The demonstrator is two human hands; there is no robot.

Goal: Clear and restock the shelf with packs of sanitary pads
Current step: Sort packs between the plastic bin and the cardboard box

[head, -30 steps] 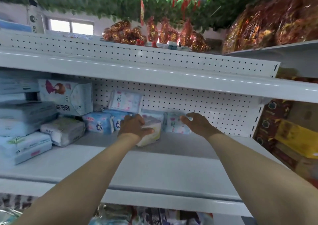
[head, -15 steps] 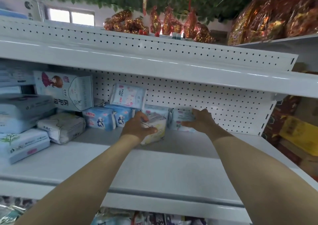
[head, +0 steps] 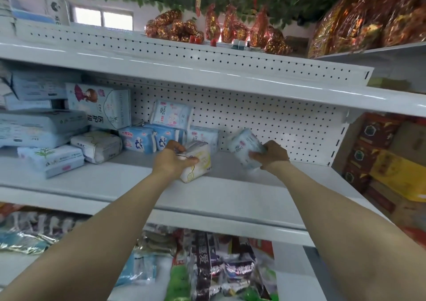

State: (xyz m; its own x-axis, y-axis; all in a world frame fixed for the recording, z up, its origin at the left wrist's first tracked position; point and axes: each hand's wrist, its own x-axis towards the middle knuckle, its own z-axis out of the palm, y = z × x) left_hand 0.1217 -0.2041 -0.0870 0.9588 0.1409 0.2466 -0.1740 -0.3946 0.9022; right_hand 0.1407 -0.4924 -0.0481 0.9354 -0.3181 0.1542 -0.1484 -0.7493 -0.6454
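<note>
My left hand (head: pixel 173 162) grips a white and yellow pad pack (head: pixel 200 162) that stands on the white shelf board (head: pixel 207 197). My right hand (head: pixel 270 155) holds a pale blue pad pack (head: pixel 244 146), tilted and lifted off the board in front of the pegboard back. Behind my left hand another pale blue pack (head: pixel 202 136) leans at the back. Two blue packs (head: pixel 147 139) lie left of it, with a pink and white pack (head: pixel 171 114) propped on top.
Larger pad packs and boxes (head: pixel 41 128) are stacked at the shelf's left end. An upper shelf (head: pixel 207 79) overhangs close above. Bagged goods (head: pixel 207 266) fill the shelf below. Cartons (head: pixel 391 158) stand to the right.
My right hand has pulled the pale blue pack away from the back wall and tilted it up. My left hand keeps its hold on the white and yellow pack, drawn slightly forward.
</note>
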